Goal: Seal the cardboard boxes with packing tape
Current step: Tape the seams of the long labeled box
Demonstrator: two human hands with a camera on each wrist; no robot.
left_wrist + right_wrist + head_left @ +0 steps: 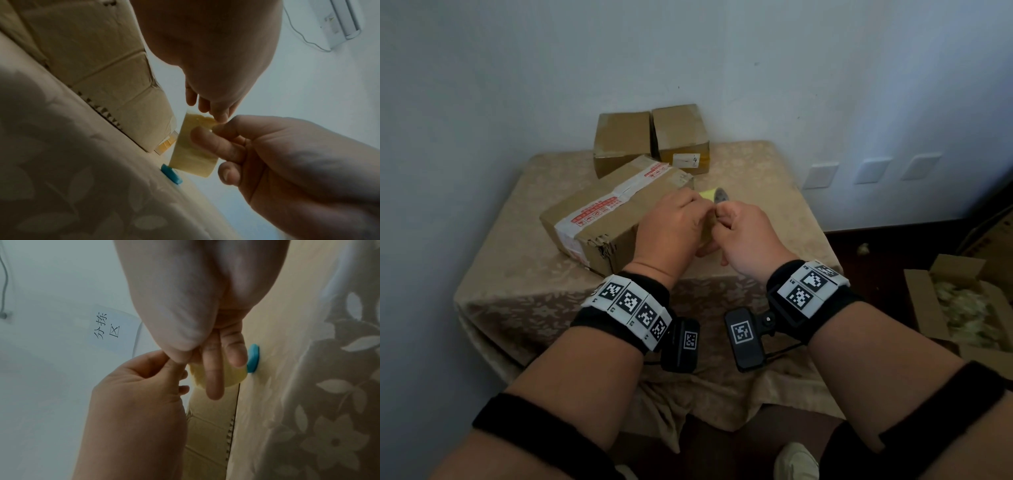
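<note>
Both my wrists have black straps (822, 308) covered in white tiles with black square marker codes, plus a little black camera block (744, 339) with its own code and a thin cable. Black bands up by my elbows too, arms otherwise bare.

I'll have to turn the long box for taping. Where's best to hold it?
Likely by its two long sides near mid-length, coming from above: the long box lies flat on the table with both sides exposed, while its near corner is torn and weak.
</note>
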